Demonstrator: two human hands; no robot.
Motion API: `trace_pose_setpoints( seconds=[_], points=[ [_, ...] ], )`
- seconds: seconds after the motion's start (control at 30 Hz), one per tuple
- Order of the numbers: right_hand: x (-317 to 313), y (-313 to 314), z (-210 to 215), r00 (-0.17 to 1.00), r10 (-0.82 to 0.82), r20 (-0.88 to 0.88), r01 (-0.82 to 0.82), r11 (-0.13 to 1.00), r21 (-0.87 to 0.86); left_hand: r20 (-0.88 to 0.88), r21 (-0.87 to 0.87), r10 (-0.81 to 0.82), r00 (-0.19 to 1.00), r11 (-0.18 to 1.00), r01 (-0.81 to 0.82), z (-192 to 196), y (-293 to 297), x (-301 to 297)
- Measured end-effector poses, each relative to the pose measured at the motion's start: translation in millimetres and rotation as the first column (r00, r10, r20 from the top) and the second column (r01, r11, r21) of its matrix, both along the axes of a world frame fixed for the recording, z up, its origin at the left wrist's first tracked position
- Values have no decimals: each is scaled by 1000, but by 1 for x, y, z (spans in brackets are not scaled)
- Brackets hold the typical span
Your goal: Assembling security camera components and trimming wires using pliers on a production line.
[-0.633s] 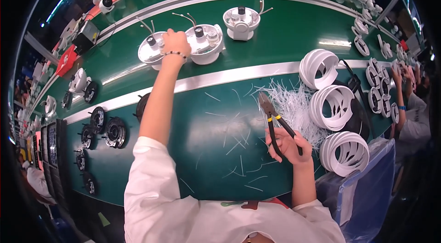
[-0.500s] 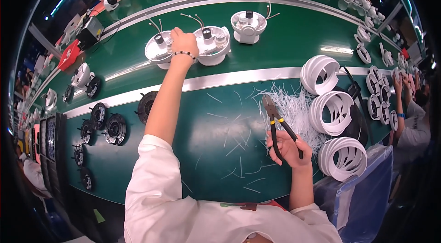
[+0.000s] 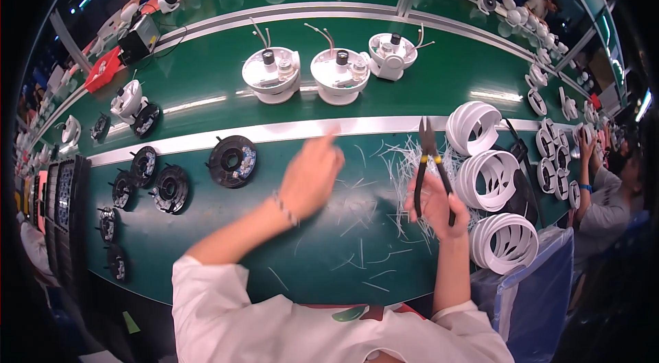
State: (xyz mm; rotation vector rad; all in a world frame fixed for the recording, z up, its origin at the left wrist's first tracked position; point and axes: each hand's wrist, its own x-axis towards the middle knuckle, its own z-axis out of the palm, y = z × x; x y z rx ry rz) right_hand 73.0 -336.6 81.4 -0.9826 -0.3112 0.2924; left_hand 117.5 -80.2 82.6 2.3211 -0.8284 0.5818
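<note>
Pliers [image 3: 431, 160] with dark handles and a yellow band stand upright in our right hand [image 3: 435, 204], which is closed around the handles, the closed tip pointing away from us over a heap of white cut strips [image 3: 401, 171] strewn on the green bench [image 3: 206, 82]. Our left hand [image 3: 310, 174] hovers blurred over the bench beside them, holding nothing; its fingers look loosely extended, though the blur hides how far they are spread. Just right of the pliers we see three white slotted ring housings [image 3: 491, 181] stacked in a column near the bench edge. Left of the free hand a black round disc part [image 3: 233, 161] lies flat, with more black discs [image 3: 151, 181] further left. Beyond a pale strip, three white round motor bases [image 3: 336, 71] with wires sticking up sit in a row on the belt. At the far right, another person's sleeve [image 3: 607, 205] shows.
</note>
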Motion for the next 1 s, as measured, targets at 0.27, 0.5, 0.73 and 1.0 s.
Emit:
trace_pose_setpoints(
  seconds=[0.27, 0.5, 0.73, 1.0],
  points=[
    [173, 118, 113, 370, 408, 835, 906, 41, -422, -109, -286, -162, 981, 950, 125, -55, 35, -76],
    [288, 201, 112, 230, 844, 485, 943, -71, -324, -122, -321, -220, 968, 932, 171, -59, 54, -75],
    [299, 218, 101, 315, 932, 178, 907, -240, -345, -239, -357, -256, 937, 920, 160, -60, 59, -72],
    [295, 203, 115, 285, 938, 197, 915, -206, -347, -314, -373, -261, 913, 918, 134, -60, 59, -68]
  ],
)
